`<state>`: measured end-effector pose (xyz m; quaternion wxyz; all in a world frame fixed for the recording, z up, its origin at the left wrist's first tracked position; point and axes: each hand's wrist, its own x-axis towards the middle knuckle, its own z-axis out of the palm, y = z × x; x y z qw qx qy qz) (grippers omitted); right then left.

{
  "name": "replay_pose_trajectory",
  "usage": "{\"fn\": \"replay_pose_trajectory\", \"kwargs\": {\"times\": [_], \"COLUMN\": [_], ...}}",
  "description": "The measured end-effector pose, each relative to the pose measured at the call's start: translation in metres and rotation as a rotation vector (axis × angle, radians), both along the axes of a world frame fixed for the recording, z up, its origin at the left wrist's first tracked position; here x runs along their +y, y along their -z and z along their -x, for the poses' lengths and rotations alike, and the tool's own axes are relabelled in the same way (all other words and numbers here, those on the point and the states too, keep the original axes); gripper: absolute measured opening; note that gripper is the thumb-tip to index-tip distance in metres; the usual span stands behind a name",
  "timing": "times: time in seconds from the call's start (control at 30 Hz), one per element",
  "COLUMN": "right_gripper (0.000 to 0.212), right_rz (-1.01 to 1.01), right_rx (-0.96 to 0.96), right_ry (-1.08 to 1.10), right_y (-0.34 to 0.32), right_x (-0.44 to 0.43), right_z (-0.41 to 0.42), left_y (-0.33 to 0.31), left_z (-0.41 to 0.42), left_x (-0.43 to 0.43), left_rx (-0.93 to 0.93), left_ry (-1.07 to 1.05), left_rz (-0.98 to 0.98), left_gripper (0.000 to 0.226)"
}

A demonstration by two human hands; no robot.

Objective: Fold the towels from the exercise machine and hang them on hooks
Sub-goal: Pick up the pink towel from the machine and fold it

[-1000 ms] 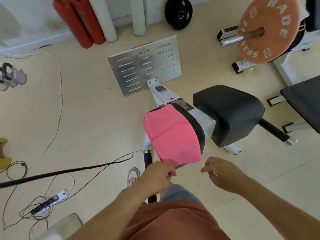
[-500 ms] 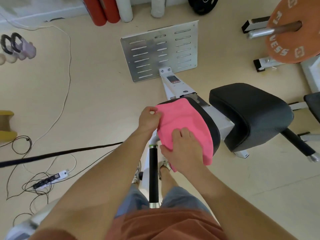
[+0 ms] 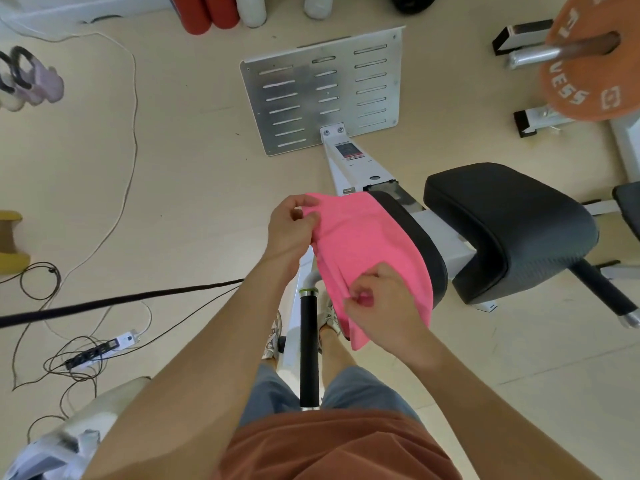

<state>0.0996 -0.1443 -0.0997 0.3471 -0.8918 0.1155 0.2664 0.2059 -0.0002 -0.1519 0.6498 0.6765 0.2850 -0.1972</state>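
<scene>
Towel (image 3: 370,244), bright pink, lies draped over the black pad (image 3: 420,244) at the near end of the exercise machine (image 3: 446,237), its lower edge hanging off toward the person. The left hand (image 3: 291,230) pinches the towel's far corner between thumb and fingers, bunching the cloth there. The right hand (image 3: 381,303) is closed on the near edge, with pink fabric showing between its curled fingers. Just to the right of the covered pad sits a larger black cushion (image 3: 512,230) on the same white frame, which runs away to a slotted metal footplate (image 3: 322,91) lying on the pale floor (image 3: 173,188). A black-gripped handle (image 3: 309,348) stands between the person's legs. An orange weight plate (image 3: 592,64) is at the upper right, and cables (image 3: 104,303) with a power strip (image 3: 104,349) lie at the left
</scene>
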Motion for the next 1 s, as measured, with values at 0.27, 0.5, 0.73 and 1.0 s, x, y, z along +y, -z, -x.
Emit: {"fn": "replay_pose_trajectory", "kwargs": {"times": [0.27,0.5,0.73,1.0], "right_gripper": [0.014,0.017,0.048,0.015], "right_rz": [0.143,0.064,-0.043,-0.297], "right_rx": [0.017,-0.205,-0.067,0.192], "right_ry": [-0.124,0.282,0.625,0.674], "right_y": [-0.004,0.000,0.017,0.018], "right_x": [0.006,-0.029,-0.057,-0.076], "right_z": [-0.001,0.007,0.046,0.053], "left_y": [0.027,0.016,0.002,-0.002], "left_z": [0.014,-0.002,0.011,0.028], "left_x": [-0.006,-0.008,-0.070,-0.075], "left_rx": [0.175,0.004,-0.318,-0.449], "left_ry": [0.041,0.363,1.326,1.390], "left_rz": [-0.102,-0.529,-0.646,-0.767], "left_gripper": [0.028,0.046,0.057,0.068]}}
